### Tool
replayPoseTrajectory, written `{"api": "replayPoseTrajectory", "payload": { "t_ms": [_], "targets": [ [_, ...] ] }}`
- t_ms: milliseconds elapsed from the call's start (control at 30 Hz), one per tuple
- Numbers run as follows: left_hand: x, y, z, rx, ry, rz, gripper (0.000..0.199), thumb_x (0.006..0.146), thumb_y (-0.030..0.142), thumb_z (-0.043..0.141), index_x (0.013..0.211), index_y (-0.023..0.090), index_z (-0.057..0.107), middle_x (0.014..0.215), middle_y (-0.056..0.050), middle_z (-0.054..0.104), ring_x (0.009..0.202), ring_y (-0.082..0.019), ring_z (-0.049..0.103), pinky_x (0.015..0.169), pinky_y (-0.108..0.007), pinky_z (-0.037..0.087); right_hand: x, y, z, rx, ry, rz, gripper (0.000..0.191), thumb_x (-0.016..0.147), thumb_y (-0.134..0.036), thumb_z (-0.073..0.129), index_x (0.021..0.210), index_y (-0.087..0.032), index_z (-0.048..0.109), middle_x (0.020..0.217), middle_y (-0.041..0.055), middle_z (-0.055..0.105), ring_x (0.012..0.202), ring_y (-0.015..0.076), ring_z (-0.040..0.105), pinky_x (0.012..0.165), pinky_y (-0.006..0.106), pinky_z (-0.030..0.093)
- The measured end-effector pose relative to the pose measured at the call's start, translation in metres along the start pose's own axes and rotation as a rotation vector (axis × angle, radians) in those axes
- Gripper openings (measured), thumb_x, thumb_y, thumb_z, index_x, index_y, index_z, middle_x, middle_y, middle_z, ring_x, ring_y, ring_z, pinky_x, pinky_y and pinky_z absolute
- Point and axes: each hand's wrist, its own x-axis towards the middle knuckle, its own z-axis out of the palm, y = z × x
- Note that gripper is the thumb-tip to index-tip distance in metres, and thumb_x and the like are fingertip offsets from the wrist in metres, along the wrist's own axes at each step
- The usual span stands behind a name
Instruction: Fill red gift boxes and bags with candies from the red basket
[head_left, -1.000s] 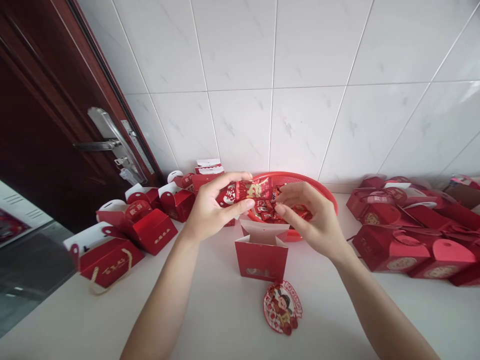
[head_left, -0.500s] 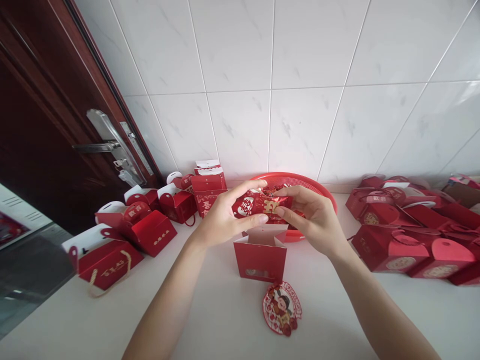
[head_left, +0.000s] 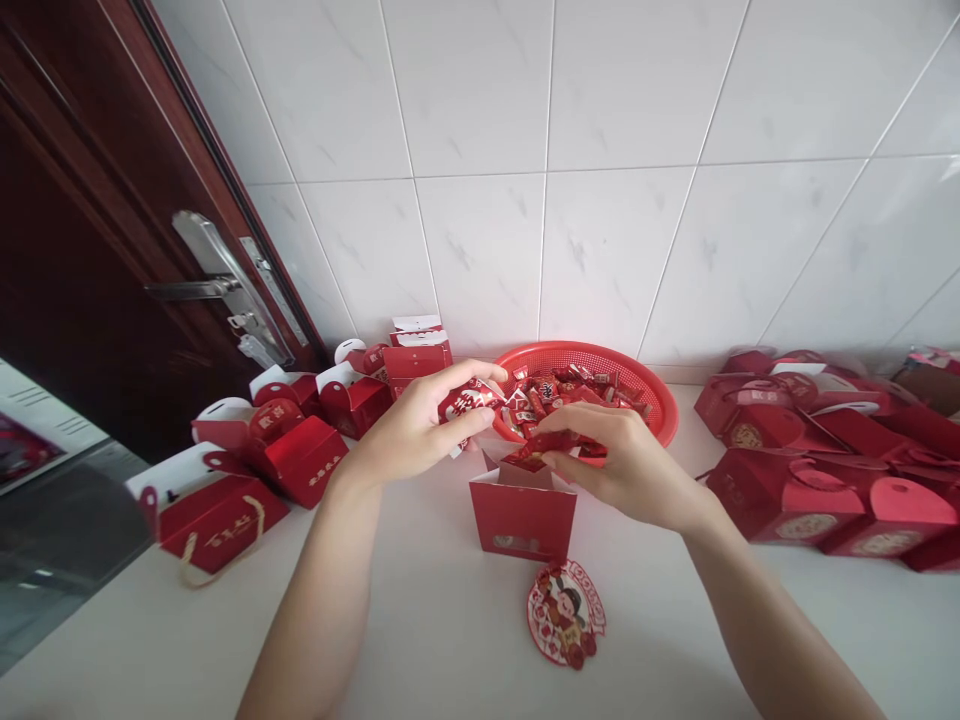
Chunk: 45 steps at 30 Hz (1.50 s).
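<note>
My left hand (head_left: 420, 420) is closed around red wrapped candy (head_left: 466, 400) with white and gold print, held left of the basket. My right hand (head_left: 611, 455) pinches another red shiny wrapped candy (head_left: 534, 452) at the mouth of an upright red gift box (head_left: 523, 517). The box's top flaps stand open, and its inside is hidden from me. In front of the box lies a round cartoon paper tag (head_left: 564, 612). Behind my hands, a red plastic basket (head_left: 660, 400) holds several wrapped candies (head_left: 551, 388).
Several red gift boxes (head_left: 300, 465) with raised flaps stand at the left, one with a rope handle (head_left: 259, 530). More red boxes (head_left: 787, 490) crowd the right side. A tiled wall (head_left: 480, 240) backs the white table (head_left: 435, 620), and a dark door (head_left: 97, 250) is at the left.
My hands have moved apart. The right one has lowered its candy to the box opening, while the left has shifted left with its own. More of the basket now shows.
</note>
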Motion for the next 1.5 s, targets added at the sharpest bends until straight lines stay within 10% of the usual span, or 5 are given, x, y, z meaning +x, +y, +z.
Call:
{"api": "replayPoseTrajectory", "payload": {
  "t_ms": [167,533,1100,1333,1500],
  "targets": [
    [0.000,0.004,0.001,-0.012,-0.102,-0.027,0.030,0.091,0.025,0.051,0.119,0.027,0.063,0.090,-0.001,0.073,0.073,-0.019,0.073,0.064,-0.029,0.061,0.001,0.005,0.011,-0.148,0.022,-0.049,0.018,0.090,-0.010,0.054,0.095,-0.022,0.066,0.085,0.0042,0.070,0.076,0.0180,0.063,0.065,0.030,0.050],
    [0.001,-0.001,0.011,0.109,-0.081,0.133,0.046,0.092,0.029,0.061,0.137,0.035,0.055,0.137,-0.003,0.064,0.127,-0.024,0.060,0.103,-0.034,0.052,0.002,-0.001,0.005,0.109,0.202,0.088,0.009,0.094,-0.027,0.061,0.100,-0.022,0.067,0.090,0.0029,0.072,0.079,0.0175,0.067,0.070,0.030,0.053],
    [0.005,0.002,0.012,-0.025,0.201,0.109,0.035,0.083,0.034,0.074,0.113,0.020,0.062,0.122,-0.008,0.068,0.115,-0.025,0.064,0.100,-0.034,0.052,-0.007,-0.002,-0.030,0.158,0.328,0.125,0.011,0.089,-0.029,0.069,0.094,-0.020,0.071,0.092,0.0039,0.074,0.081,0.0176,0.069,0.071,0.028,0.058],
    [0.008,-0.007,0.011,0.048,0.163,0.049,0.050,0.091,0.038,0.063,0.138,0.024,0.054,0.140,-0.009,0.060,0.129,-0.029,0.056,0.102,-0.039,0.050,-0.005,0.004,-0.026,0.019,0.097,0.146,0.011,0.090,-0.029,0.065,0.096,-0.022,0.071,0.093,0.0028,0.075,0.075,0.0158,0.068,0.066,0.027,0.055],
    [0.010,-0.010,0.012,0.082,0.178,-0.001,0.052,0.090,0.044,0.063,0.139,0.029,0.053,0.149,-0.006,0.053,0.136,-0.032,0.050,0.103,-0.040,0.051,-0.001,0.027,-0.029,-0.017,0.164,0.199,0.013,0.087,-0.031,0.064,0.090,-0.020,0.071,0.087,0.0029,0.075,0.070,0.0164,0.067,0.063,0.027,0.053]
  ]
}}
